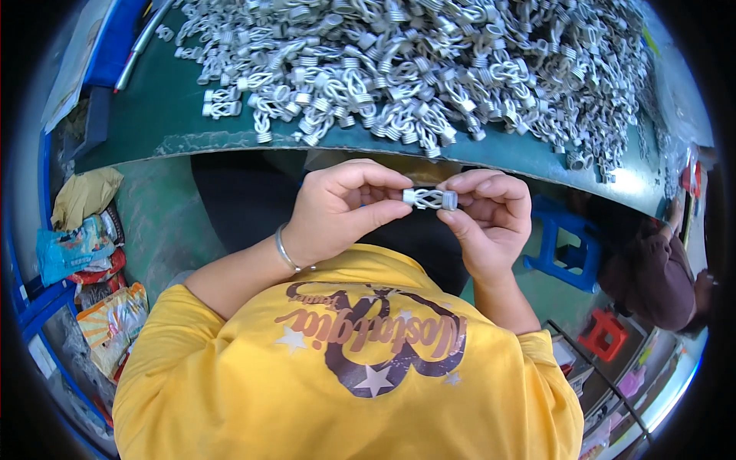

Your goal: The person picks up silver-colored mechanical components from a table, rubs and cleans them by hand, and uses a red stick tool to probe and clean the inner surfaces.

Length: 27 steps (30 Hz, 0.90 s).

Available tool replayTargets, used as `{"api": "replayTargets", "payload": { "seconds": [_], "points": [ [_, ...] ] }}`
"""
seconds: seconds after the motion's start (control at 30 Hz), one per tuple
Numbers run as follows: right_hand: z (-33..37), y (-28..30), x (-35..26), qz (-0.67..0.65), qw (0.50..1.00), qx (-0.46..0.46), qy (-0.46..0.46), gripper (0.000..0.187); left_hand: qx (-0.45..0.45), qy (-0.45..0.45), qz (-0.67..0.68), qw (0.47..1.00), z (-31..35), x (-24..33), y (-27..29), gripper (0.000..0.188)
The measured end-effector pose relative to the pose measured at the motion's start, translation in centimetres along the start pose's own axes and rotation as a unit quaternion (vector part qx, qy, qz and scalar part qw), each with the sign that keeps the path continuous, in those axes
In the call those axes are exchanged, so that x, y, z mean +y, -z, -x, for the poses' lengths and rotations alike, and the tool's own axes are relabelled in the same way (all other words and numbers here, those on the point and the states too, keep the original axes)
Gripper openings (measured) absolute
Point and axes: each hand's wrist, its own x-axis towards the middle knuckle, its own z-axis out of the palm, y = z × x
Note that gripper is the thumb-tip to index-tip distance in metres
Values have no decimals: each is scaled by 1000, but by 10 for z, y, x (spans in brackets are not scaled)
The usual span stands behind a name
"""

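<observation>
Between my two hands, just short of the table's near edge, is a small pale grey part [429, 199] with open twisted strands in its middle and a ringed cap at each end. My left hand [345, 201] pinches its left end between thumb and fingers. At the other end, the thumb and fingertips of my right hand [491, 215] close on the ribbed cap. A large heap of similar grey parts [368, 84] covers much of the green table [153, 126] beyond my hands.
Colourful bags and packages [84, 245] lie at the far left beside blue frames. A blue stool [566, 249] and a red stool [603, 335] stand at the right. Another person in a dark sleeve [648, 276] is by the table's right end. A pen-like rod [138, 50] rests at the upper left.
</observation>
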Motion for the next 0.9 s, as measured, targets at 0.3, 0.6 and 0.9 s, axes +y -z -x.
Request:
{"api": "replayTargets", "payload": {
  "seconds": [0.3, 0.6, 0.9],
  "points": [
    [2, -2, 1, 136, 987, -67, 59, 32, -8, 188, 197, 962, 4, -12, 8, 20],
    [10, 1, 6, 64, 996, -1, -61, 30, -26, 114, 110, 987, 11, -12, 10, 24],
    [12, 0, 7, 67, 996, -7, -51, 29, -41, 15, 52, 998, 11, -14, 8, 21]
  ]
}}
